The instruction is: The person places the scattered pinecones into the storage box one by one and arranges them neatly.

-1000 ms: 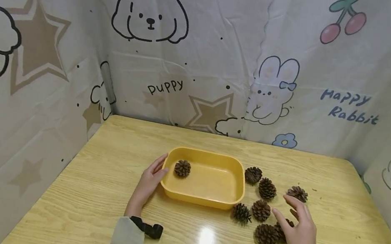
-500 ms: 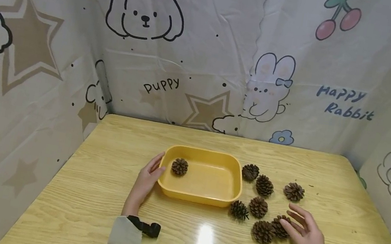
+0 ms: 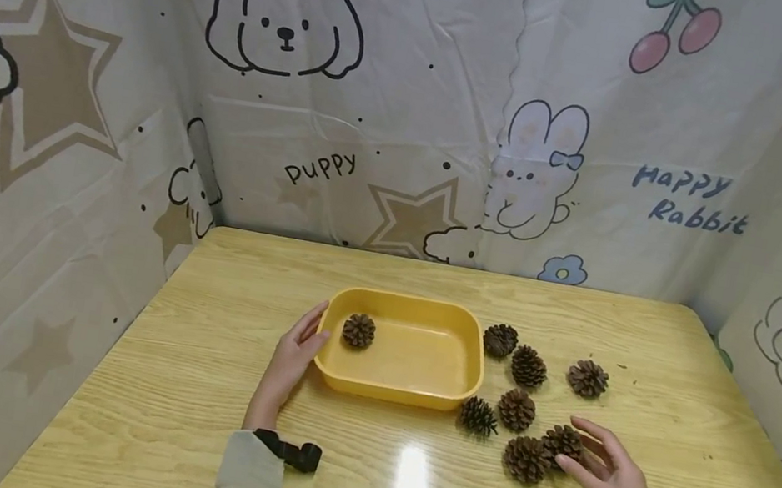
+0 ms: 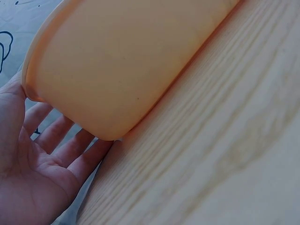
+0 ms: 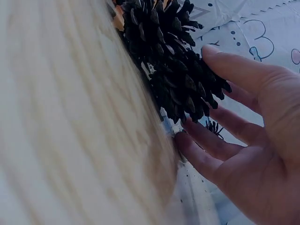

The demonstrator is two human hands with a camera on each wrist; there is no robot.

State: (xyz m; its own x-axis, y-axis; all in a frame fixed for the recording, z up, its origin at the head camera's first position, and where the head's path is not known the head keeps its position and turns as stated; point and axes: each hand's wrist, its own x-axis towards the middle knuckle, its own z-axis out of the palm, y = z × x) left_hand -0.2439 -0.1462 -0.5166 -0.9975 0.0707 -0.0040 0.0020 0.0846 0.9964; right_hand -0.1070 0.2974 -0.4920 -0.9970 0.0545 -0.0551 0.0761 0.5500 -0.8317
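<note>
A yellow rectangular tray (image 3: 393, 392) sits on the wooden table with one brown pine cone (image 3: 359, 330) inside, near its left end. My left hand (image 3: 290, 360) holds that end, the thumb over the rim and the fingers against the outer wall; the left wrist view shows this hand (image 4: 51, 164) close up. To the right, my right hand (image 3: 617, 476) is beside a pine cone (image 3: 562, 444), its thumb and fingers spread about the near side. In the right wrist view, the thumb and fingers lie around this cone (image 5: 187, 86), relaxed; whether they press it is unclear.
Touching the cone by my right hand is another pine cone (image 3: 526, 460). Several more lie right of the tray, among them a spiky cone (image 3: 478, 416) at its near corner and a separate cone (image 3: 587, 379) farther right. A printed cloth (image 3: 411, 112) walls the table.
My right hand has moved down from beside the far-right cone to the nearer cone. The left hand keeps its hold on the tray. The head view has shifted slightly.
</note>
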